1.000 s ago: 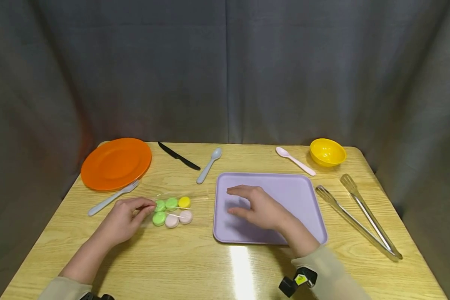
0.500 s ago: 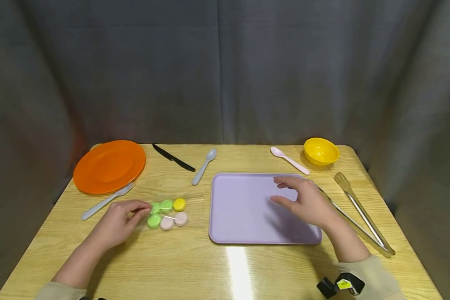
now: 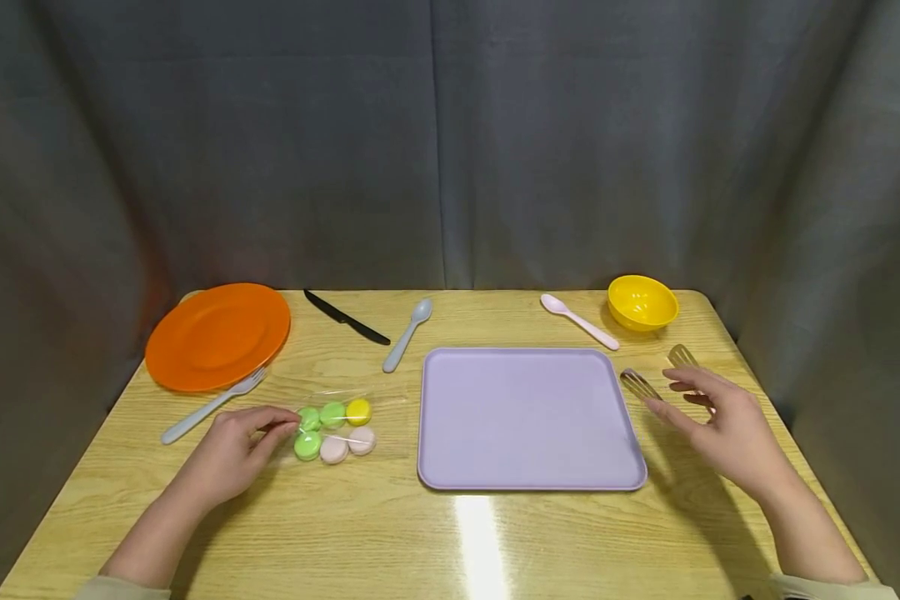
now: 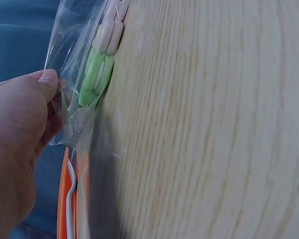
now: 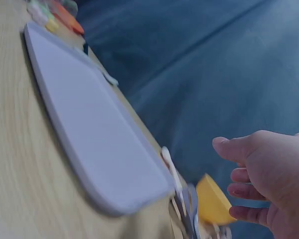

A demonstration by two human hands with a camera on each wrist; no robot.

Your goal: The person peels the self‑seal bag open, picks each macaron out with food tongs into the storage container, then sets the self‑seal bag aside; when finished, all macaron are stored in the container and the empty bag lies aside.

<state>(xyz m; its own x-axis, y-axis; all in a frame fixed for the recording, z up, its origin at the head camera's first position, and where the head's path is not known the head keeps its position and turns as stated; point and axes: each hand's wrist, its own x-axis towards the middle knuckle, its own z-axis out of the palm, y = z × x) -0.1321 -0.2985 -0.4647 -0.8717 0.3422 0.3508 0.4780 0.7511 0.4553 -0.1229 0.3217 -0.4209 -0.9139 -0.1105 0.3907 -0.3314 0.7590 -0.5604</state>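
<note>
A clear bag of macarons (image 3: 335, 430), green, yellow and pink, lies on the wooden table (image 3: 390, 533) left of a lilac tray (image 3: 532, 417). My left hand (image 3: 287, 425) pinches the bag's left edge; the left wrist view shows the thumb (image 4: 46, 79) pressed on the plastic beside a green macaron (image 4: 94, 79). My right hand (image 3: 675, 396) hovers open, fingers spread, over the metal tongs (image 3: 637, 385) right of the tray. It holds nothing. In the right wrist view the right hand (image 5: 239, 164) hangs above the tray (image 5: 89, 134) corner.
At the back left lie an orange plate (image 3: 217, 333), a grey fork (image 3: 210, 406), a black knife (image 3: 345, 317) and a grey spoon (image 3: 408, 333). A pink spoon (image 3: 577, 321) and a yellow bowl (image 3: 641, 302) sit at the back right. A dark curtain hangs behind the table.
My right hand has swept from over the tray's left part to the right, past the tray's edge, and now hangs above the tongs. The left hand has kept its pinch on the bag.
</note>
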